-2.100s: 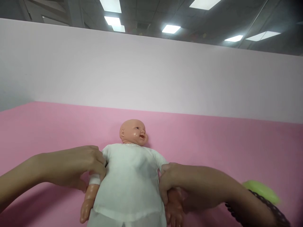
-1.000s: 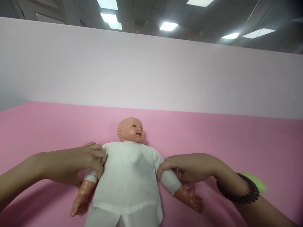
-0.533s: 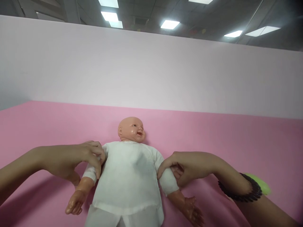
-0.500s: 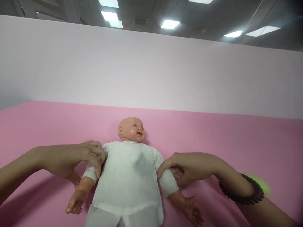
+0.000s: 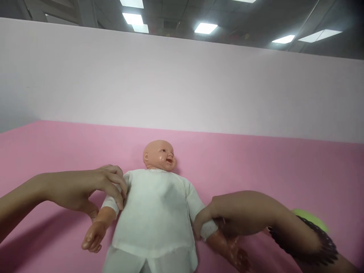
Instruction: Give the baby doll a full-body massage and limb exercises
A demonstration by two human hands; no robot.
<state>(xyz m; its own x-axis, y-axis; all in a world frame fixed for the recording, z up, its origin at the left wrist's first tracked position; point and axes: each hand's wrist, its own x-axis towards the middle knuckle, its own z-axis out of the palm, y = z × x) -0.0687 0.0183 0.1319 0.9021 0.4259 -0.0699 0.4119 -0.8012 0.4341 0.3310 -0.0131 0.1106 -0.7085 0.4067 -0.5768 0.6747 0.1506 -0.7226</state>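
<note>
A baby doll (image 5: 159, 204) in a white top and white trousers lies face up on the pink surface (image 5: 241, 163), its head turned to the right. My left hand (image 5: 99, 187) is curved over the doll's sleeved arm on the left, fingertips against the sleeve by its side and thumb near the forearm. Around the cuff of the doll's other sleeve (image 5: 209, 228), my right hand (image 5: 236, 214) is closed, its fingers partly hidden beneath the hand. The doll's bare plastic hands stick out past both cuffs.
Behind the doll stands a white panel (image 5: 182, 83). A yellow-green object (image 5: 311, 218) lies beyond my right wrist, which wears a dark beaded bracelet (image 5: 305, 240). Ceiling lights show above the panel.
My right hand has slid down the doll's sleeve from the upper arm towards the cuff. My left hand stays at nearly the same spot on the other sleeve.
</note>
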